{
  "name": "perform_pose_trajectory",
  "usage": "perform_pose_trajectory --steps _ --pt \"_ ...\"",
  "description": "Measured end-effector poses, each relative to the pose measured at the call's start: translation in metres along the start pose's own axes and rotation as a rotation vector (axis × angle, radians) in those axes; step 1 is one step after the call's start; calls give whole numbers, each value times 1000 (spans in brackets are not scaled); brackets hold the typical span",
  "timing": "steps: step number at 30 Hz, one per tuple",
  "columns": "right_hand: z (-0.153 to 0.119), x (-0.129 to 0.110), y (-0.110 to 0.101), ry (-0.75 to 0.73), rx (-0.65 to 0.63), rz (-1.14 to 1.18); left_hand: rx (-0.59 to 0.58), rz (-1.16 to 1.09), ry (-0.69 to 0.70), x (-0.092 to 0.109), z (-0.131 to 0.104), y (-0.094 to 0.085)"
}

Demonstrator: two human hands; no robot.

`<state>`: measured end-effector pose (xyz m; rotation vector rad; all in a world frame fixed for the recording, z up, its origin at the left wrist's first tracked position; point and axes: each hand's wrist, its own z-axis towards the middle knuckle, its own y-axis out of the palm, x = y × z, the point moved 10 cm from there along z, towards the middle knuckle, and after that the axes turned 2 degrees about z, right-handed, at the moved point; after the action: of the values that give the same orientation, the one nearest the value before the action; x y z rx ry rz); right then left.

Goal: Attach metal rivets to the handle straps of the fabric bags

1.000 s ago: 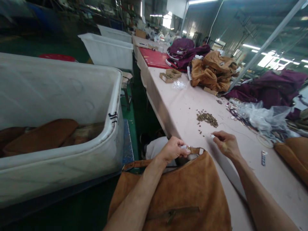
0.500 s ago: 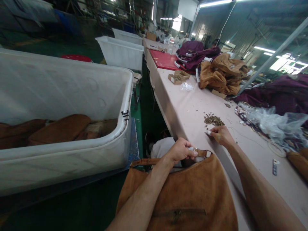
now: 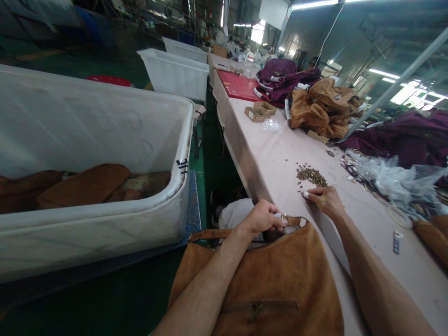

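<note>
A brown suede-like bag (image 3: pixel 280 275) with a front zip lies at the bottom middle, against the table edge. My left hand (image 3: pixel 264 217) is closed on its strap (image 3: pixel 293 221), near a metal buckle. My right hand (image 3: pixel 325 200) is over the table, just below a pile of small brass-coloured metal pieces (image 3: pixel 311 176). Its thumb and forefinger are pinched together, with a white wrap on a fingertip. Whatever lies between those fingertips is too small to make out.
The pink-covered table (image 3: pixel 266 156) bears small cardboard boxes (image 3: pixel 257 114), brown bags (image 3: pixel 324 107), purple bags (image 3: pixel 280 77) and clear plastic (image 3: pixel 395 179). A large white bin (image 3: pixel 105 121) with brown pieces inside stands at the left.
My right hand has shifted slightly at the near side of the metal pile, its fingertips a little further right. My left hand keeps its hold on the strap.
</note>
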<state>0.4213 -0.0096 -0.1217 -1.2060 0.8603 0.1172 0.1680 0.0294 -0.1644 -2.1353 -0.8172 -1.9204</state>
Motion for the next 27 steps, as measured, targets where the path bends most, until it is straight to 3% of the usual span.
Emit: perform_pose_trajectory --steps 7,11,16,20,23,27 --pt "5 -32 4 -136 -37 -196 34 55 9 4 -1 0" --pt "-8 -62 5 -235 -93 -266 38 90 58 9 -5 -3" --pt "-67 -120 -9 -345 -62 -209 53 165 33 9 -10 -9" --pt "-132 -169 7 -643 -183 -26 35 128 6 10 -13 -7" --pt "-151 -167 21 -704 -207 7 34 50 -10 9 -16 -5" --pt "-151 -149 32 -690 -218 22 0 -43 -39 6 -17 0"
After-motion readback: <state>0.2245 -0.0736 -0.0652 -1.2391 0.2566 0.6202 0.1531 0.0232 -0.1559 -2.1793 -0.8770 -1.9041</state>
